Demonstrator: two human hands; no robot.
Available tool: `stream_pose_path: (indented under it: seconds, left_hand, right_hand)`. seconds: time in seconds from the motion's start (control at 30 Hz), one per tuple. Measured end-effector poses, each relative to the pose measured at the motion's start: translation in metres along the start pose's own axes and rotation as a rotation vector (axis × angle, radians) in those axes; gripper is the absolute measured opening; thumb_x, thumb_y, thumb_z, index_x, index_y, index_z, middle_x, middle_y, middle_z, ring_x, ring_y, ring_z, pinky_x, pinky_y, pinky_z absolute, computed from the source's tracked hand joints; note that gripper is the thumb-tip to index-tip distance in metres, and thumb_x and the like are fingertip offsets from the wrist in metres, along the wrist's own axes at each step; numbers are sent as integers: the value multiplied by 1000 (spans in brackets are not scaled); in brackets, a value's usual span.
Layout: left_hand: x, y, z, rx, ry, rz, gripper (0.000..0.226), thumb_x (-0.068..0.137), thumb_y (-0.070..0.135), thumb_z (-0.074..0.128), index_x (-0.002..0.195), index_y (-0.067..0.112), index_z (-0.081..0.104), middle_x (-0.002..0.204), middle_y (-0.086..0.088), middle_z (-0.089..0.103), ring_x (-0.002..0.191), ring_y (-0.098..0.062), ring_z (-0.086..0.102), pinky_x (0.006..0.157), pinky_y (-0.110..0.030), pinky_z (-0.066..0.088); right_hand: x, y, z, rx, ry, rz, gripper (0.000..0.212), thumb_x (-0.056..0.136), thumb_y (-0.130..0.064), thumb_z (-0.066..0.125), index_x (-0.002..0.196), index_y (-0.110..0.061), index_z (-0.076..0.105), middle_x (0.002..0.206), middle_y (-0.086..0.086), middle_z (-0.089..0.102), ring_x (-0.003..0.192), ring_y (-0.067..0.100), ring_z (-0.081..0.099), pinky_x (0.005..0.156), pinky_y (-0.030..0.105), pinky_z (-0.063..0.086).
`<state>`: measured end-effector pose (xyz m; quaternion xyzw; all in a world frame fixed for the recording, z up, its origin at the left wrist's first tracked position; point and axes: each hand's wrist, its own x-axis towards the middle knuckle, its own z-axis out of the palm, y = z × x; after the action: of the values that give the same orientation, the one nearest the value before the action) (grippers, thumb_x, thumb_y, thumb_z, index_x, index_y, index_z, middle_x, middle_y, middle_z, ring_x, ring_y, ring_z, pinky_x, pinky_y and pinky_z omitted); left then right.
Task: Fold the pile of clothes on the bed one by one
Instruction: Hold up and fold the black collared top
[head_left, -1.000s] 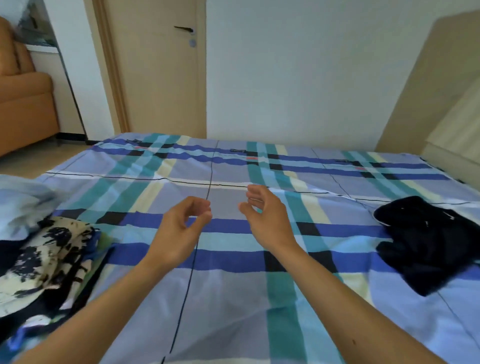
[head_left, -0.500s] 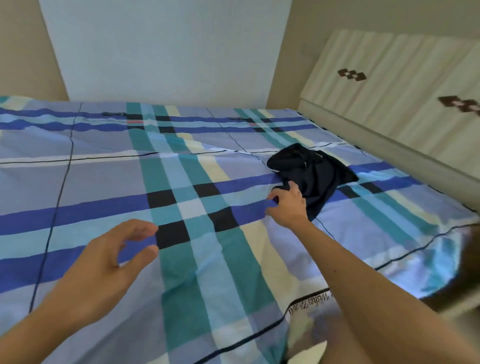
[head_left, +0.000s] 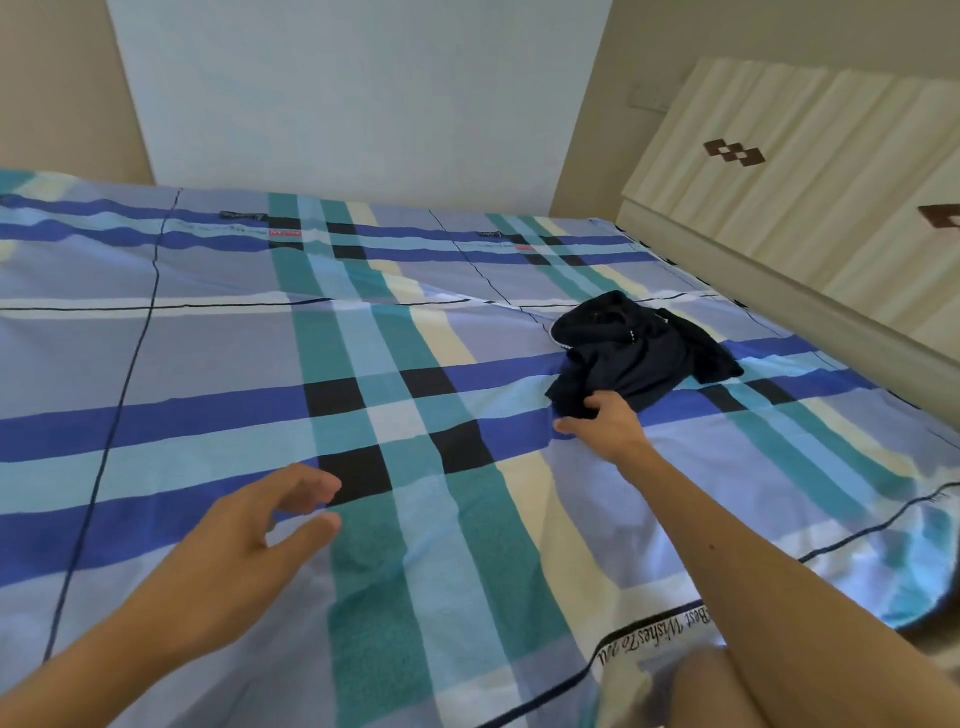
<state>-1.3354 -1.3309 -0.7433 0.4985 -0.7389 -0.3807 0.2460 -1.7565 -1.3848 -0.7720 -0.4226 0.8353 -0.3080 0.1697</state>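
Note:
A crumpled dark navy garment (head_left: 641, 348) lies on the plaid bed sheet (head_left: 208, 364) towards the right, near the headboard. My right hand (head_left: 605, 426) reaches out to its near corner, and the fingers curl over the cloth edge while the thumb points left along the sheet. My left hand (head_left: 249, 540) hovers low over the sheet at the lower left, fingers loosely spread and holding nothing. The pile of other clothes is out of view.
A cream padded headboard (head_left: 805, 208) runs along the right side of the bed. A pale wall stands behind the far edge. The sheet's near edge with printed lettering (head_left: 654, 634) hangs by my knee (head_left: 701, 691) at the bottom right.
The view swung right, away from the pile at the left. My right hand went out to the dark garment and curled onto its near corner. My left hand dropped lower and stayed free.

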Motion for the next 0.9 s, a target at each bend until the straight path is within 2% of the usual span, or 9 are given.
stream_pose_path:
  seconds: [0.13, 0.23, 0.3, 0.37, 0.5, 0.6, 0.73, 0.83, 0.9]
  left_hand:
    - [3, 4, 4, -71, -1, -47, 20, 90, 46, 60, 109, 40, 63, 111, 22, 67, 104, 11, 59, 83, -13, 43]
    - [2, 5, 5, -218, -22, -160, 49, 80, 78, 53, 112, 43, 64, 112, 21, 69, 107, 0, 63, 92, -25, 48]
    - [1, 14, 4, -459, 0, -331, 59, 80, 78, 49, 115, 33, 66, 115, 7, 72, 106, -15, 68, 99, -42, 50]
    - [0, 24, -3, -803, -12, -499, 62, 89, 68, 42, 113, 18, 72, 115, -9, 73, 105, -33, 69, 97, -52, 48]
    - [-8, 29, -21, -905, -118, -548, 67, 71, 71, 62, 116, 22, 66, 114, -10, 74, 100, -31, 72, 87, -48, 49]
    - [-11, 29, -21, -654, -135, -489, 75, 53, 30, 87, 123, 31, 60, 102, -5, 77, 86, -23, 76, 73, -36, 54]
    - [-14, 34, -20, -439, -211, -358, 59, 77, -7, 56, 111, 39, 73, 103, -1, 76, 89, -22, 74, 73, -28, 55]
    - [-15, 36, -22, -194, -258, -229, 64, 81, -8, 47, 97, 47, 74, 94, 5, 76, 81, -16, 69, 72, -21, 50]
    - [-16, 39, -24, -43, -353, -155, 64, 82, -8, 47, 91, 50, 73, 95, -4, 74, 72, -17, 62, 62, -18, 45]
  right_hand:
    - [-33, -57, 2, 323, -207, -177, 72, 72, -39, 87, 133, -13, 58, 138, -7, 53, 125, 17, 56, 100, 31, 49]
    - [-88, -106, 1, 436, -440, -369, 68, 71, -44, 80, 128, -12, 65, 140, -11, 53, 125, 7, 56, 107, 28, 44]
    - [-135, -134, 1, 499, -704, -516, 57, 81, -31, 70, 131, -4, 62, 146, -5, 50, 131, 8, 52, 111, 26, 40]
    - [-178, -151, 4, 491, -1042, -656, 55, 86, -25, 64, 132, 6, 58, 145, 2, 49, 136, 17, 48, 118, 40, 34]
    - [-207, -158, 6, 342, -1411, -796, 51, 91, -21, 66, 125, 16, 56, 136, 29, 54, 118, 22, 55, 113, 50, 38]
    - [-195, -158, 3, 427, -1247, -722, 34, 96, -16, 62, 117, 12, 61, 126, 28, 62, 113, 33, 64, 105, 54, 43]
    - [-154, -144, 9, 365, -594, -582, 21, 91, -20, 71, 110, -12, 70, 111, 3, 73, 106, 14, 69, 97, 39, 52]
    - [-113, -120, 14, 135, -228, -451, 50, 83, -28, 79, 129, -21, 59, 128, -2, 59, 116, 7, 58, 98, 20, 44]
    - [-85, -100, 19, 73, -171, -283, 72, 80, -37, 80, 142, -21, 46, 138, 5, 46, 126, 19, 51, 106, 30, 41]
